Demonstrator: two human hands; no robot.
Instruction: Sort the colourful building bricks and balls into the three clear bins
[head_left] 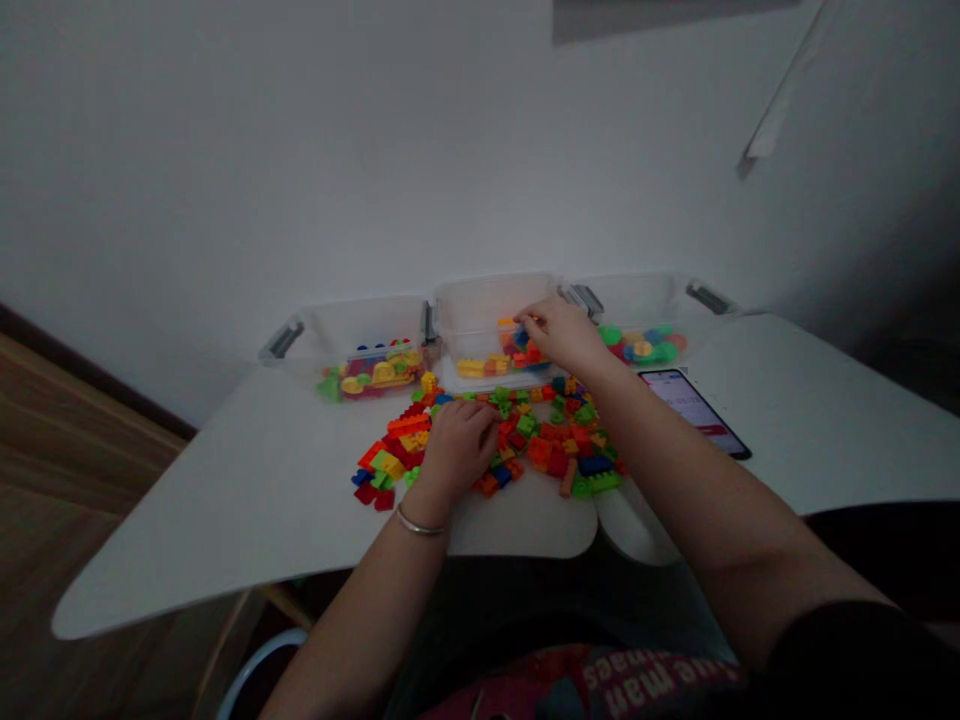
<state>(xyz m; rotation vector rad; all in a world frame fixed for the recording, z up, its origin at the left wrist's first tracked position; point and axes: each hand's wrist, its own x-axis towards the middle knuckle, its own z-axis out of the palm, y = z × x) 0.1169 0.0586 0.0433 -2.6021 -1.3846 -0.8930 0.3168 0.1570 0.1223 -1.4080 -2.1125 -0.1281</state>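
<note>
My right hand (556, 328) reaches over the middle clear plastic box (480, 303), its fingers pinched at what looks like a blue building block (520, 337). Yellow, orange and red blocks lie inside that box. In front of it, a loose pile of colourful building blocks (555, 455) spreads over the white table (262, 500). My left hand (461, 445) rests on the left-middle of this pile with its fingers curled down and closed. Whatever those fingertips may hold is hidden. A silver bracelet (420, 524) circles the left wrist.
The left clear box (330, 325) holds yellow, red and green pieces. Green, blue and yellow pieces lie in the right clear box (637, 295). A phone (697, 410) with a lit screen lies beside my right forearm. Behind the boxes rises a pale wall (360, 150).
</note>
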